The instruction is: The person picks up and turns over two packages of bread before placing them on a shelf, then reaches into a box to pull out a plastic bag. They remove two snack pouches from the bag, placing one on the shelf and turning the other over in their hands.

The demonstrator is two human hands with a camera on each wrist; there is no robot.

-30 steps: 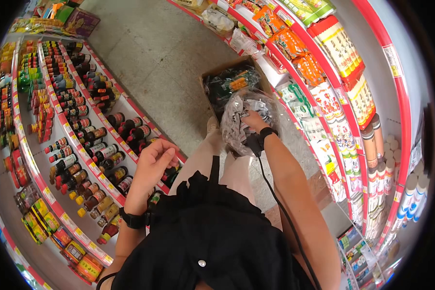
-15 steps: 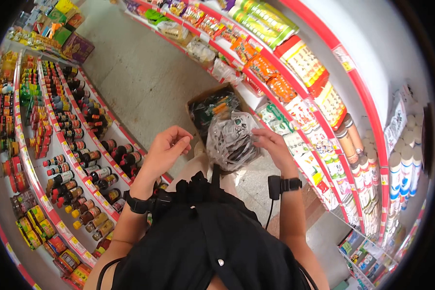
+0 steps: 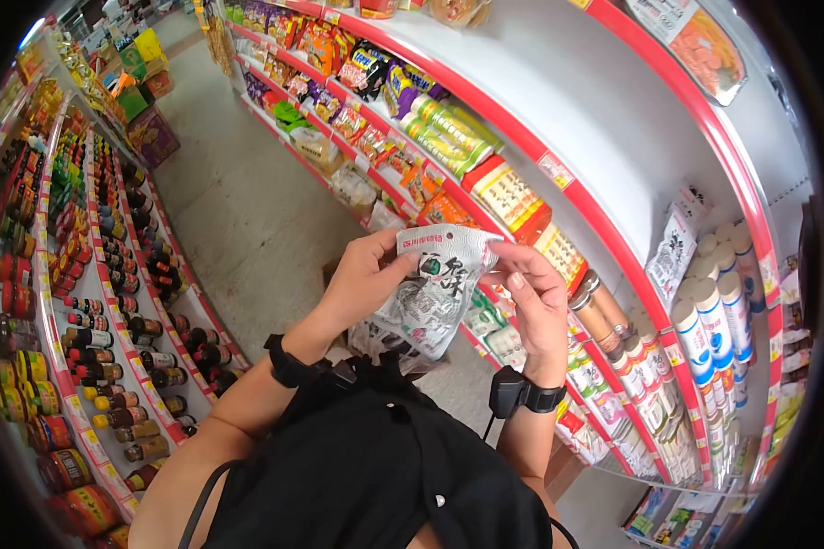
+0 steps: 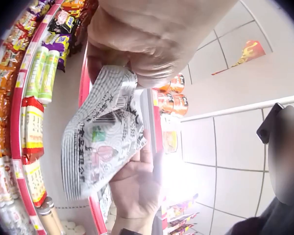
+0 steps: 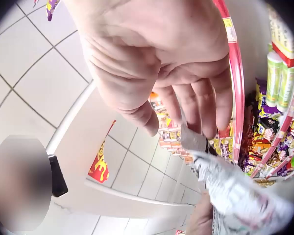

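Observation:
A silvery-white printed packet (image 3: pixel 435 297) with black lettering is held up in front of the body. My left hand (image 3: pixel 359 279) pinches its upper left corner between thumb and fingers. At the upper right corner, my right hand (image 3: pixel 536 297) touches the packet with its fingers. In the right wrist view those extended fingers (image 5: pixel 188 105) are at the packet's end, the thumb standing apart. The left wrist view shows the packet's face (image 4: pixel 105 142) creased and tilted. Below it, a clear plastic bag of similar packets (image 3: pixel 371 340) is partly hidden.
To the right, red-edged shelves hold orange snack bags (image 3: pixel 444 210), wrapped noodle packs (image 3: pixel 508 192) and white cylinders (image 3: pixel 696 329). A similar grey-white packet (image 3: pixel 676 242) stands on an upper shelf. Rows of sauce bottles (image 3: pixel 92 352) fill the left shelves. Grey floor (image 3: pixel 233 197) runs between.
The right hand first reached into the plastic bag, then drew back beside it. Now a packet is up between both hands, pinched by the left. The view has turned toward the right shelves.

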